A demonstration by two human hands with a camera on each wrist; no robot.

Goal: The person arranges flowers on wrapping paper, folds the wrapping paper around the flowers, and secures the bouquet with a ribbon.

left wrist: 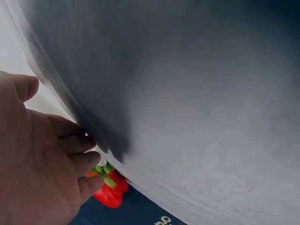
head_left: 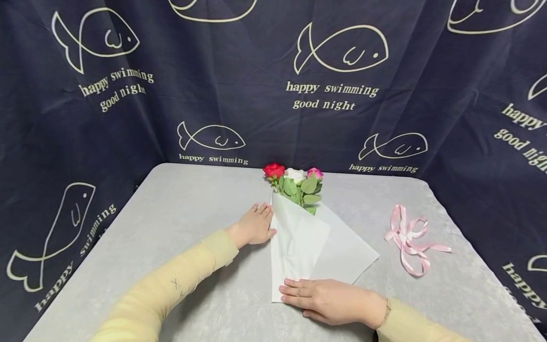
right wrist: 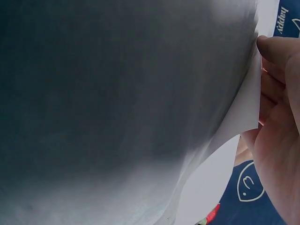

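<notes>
A sheet of white wrapping paper lies on the table, its left side folded over the stems of a red rose, a white rose and a pink rose. Green leaves stick out above the fold; the stems are hidden. At the paper's left folded edge, my left hand rests with its fingers extended and fingertips touching it. My right hand lies across the paper's lower end, fingers straight and pressing down. In the right wrist view the paper rises slightly beside the palm.
A loosely looped pink ribbon lies on the right of the grey cloth-covered table. Behind and at both sides hangs a dark blue curtain printed with fish and words.
</notes>
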